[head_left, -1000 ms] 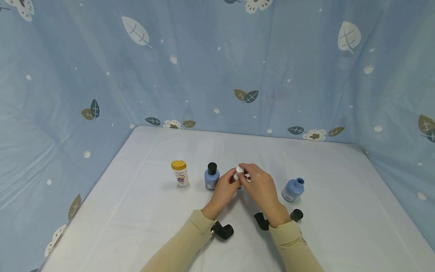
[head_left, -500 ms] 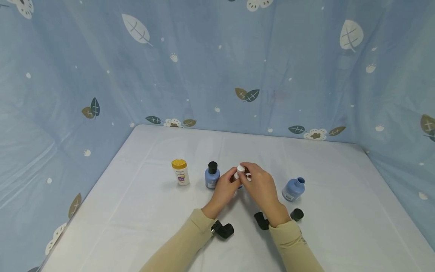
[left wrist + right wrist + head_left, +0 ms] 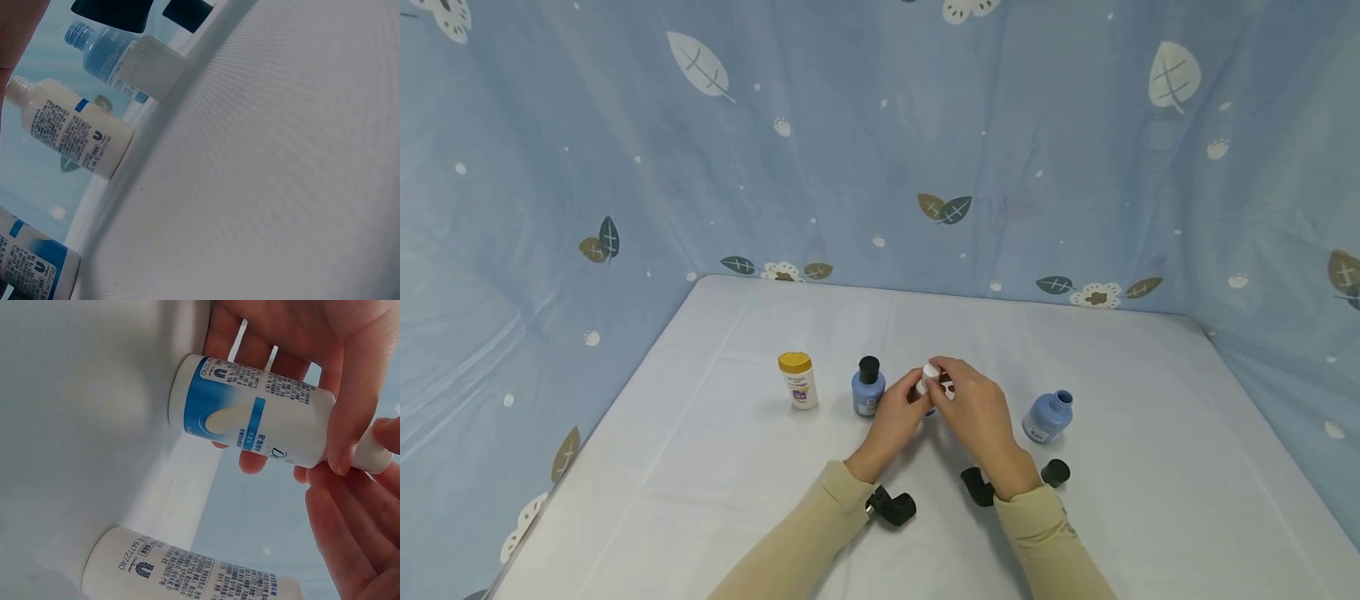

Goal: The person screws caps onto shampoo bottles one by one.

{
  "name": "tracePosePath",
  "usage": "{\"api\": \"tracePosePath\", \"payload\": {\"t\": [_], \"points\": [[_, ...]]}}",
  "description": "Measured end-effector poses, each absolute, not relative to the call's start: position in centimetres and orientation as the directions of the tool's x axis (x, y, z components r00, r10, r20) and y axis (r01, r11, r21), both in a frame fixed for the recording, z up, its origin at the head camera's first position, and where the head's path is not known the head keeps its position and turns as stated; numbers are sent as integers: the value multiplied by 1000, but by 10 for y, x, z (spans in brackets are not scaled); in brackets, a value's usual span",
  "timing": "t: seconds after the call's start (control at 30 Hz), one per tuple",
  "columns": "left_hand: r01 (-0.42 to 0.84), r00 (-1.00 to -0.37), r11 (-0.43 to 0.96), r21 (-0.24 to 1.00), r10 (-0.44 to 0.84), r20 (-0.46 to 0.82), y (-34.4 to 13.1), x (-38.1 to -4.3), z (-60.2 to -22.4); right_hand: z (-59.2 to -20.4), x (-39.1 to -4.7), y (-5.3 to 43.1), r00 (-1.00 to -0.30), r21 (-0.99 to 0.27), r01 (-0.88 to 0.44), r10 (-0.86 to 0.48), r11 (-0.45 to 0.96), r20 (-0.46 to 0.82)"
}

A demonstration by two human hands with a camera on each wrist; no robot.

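Note:
My left hand grips a white bottle with a blue label, fingers behind it and thumb across its shoulder. The bottle stands upright with its base at the table. Between thumb and fingers, my right hand pinches the white cap at its top. Just to the right stands an uncapped cream-white bottle, mostly hidden behind my right hand in the head view. Farther right is an uncapped blue bottle, with a black cap lying in front of it.
Left of my hands stands a blue bottle with a black cap. Beyond it is a white bottle with a yellow lid. Black wrist cameras sit under both forearms. A blue patterned curtain surrounds the white-covered table.

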State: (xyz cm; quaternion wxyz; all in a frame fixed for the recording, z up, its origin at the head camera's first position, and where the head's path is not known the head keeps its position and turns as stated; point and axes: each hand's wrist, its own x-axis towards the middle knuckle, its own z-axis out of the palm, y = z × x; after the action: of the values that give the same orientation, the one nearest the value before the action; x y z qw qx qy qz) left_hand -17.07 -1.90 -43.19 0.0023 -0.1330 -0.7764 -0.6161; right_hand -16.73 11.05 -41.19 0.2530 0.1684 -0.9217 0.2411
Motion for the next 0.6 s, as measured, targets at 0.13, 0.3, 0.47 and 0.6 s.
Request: {"api": "tracePosePath", "payload": {"t": [0.13, 0.3, 0.47, 0.6], "points": [[217, -964, 219, 951, 201, 173, -19, -171, -432, -411, -168, 110, -815, -356, -428, -185, 830, 549], [210, -963, 188, 959, 208, 170, -19, -177, -442, -411, -168, 110, -812, -366, -429, -175, 826, 557], [196, -966, 178, 964, 206, 158, -17, -189, -466, -411, -168, 110, -826, -393, -423, -169, 816, 537], [206, -967, 226, 952, 197, 162, -17, -190, -468, -411, -168, 110, -831, -401, -421, -168, 813, 531]]}}
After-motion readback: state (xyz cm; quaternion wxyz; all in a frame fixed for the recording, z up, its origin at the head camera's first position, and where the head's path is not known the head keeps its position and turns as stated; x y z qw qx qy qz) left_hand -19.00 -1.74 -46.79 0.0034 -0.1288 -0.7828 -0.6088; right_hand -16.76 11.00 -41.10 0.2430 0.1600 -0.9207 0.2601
